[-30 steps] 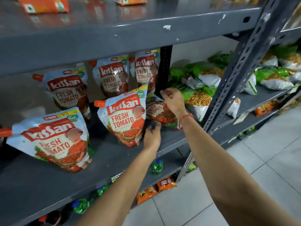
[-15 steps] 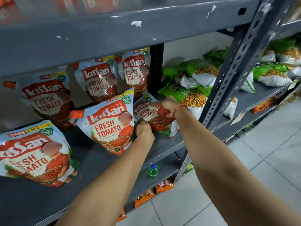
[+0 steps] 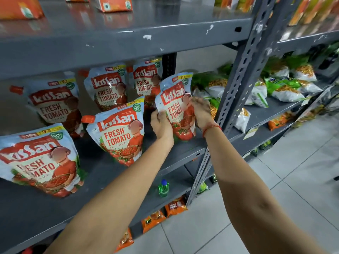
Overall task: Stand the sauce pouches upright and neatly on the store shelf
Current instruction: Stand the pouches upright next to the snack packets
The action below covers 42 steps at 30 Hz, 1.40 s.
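Several ketchup pouches with red labels and orange spouts stand on the grey shelf (image 3: 102,178). The rightmost pouch (image 3: 174,101) is upright near the shelf's front right corner, gripped from both sides. My left hand (image 3: 161,123) clasps its lower left edge. My right hand (image 3: 200,111), with a red thread at the wrist, presses its right side. Just left of it stands another pouch (image 3: 119,132), and a third pouch (image 3: 38,158) leans at the far left front. More pouches (image 3: 108,90) stand in the back row.
A perforated grey upright post (image 3: 236,92) rises just right of the held pouch. Green and white snack bags (image 3: 282,88) fill the neighbouring shelf. Orange cartons (image 3: 113,4) sit on the shelf above. A green bottle (image 3: 163,187) and orange packets (image 3: 175,207) lie on lower shelves.
The rightmost pouch lay tilted on the shelf; both hands have since raised it upright. My right hand moved from its top to its right side.
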Each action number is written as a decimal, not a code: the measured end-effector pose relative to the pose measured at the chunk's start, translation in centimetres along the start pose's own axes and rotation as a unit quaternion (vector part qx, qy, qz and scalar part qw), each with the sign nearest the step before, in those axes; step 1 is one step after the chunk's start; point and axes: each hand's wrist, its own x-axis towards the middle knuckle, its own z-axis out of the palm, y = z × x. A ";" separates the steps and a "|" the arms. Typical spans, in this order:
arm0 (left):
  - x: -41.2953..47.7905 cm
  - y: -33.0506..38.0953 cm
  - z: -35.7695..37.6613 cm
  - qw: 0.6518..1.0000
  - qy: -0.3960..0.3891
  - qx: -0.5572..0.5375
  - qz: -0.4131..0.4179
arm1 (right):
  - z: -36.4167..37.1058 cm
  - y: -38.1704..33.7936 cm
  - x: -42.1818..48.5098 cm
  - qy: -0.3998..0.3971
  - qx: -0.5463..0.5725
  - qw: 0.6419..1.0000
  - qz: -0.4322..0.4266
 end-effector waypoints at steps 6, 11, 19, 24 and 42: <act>-0.1 -0.4 -1.5 0.996 -0.022 0.068 0.054 | 0.4 2.0 0.1 -0.012 0.018 0.999 -0.049; -0.5 -1.2 -2.5 0.988 -0.056 0.111 0.089 | -0.2 2.5 -0.8 -0.029 0.062 0.997 -0.034; 0.8 2.0 -1.6 0.973 -0.058 0.114 0.193 | 0.3 0.2 0.7 0.007 0.134 0.990 -0.030; 0.7 2.0 -1.9 0.969 -0.076 0.113 0.208 | 0.3 0.4 1.0 0.012 0.132 0.990 -0.041; 1.0 -7.3 -5.4 0.890 -0.170 0.402 0.128 | -1.2 7.3 -3.5 -0.085 0.045 0.995 -0.017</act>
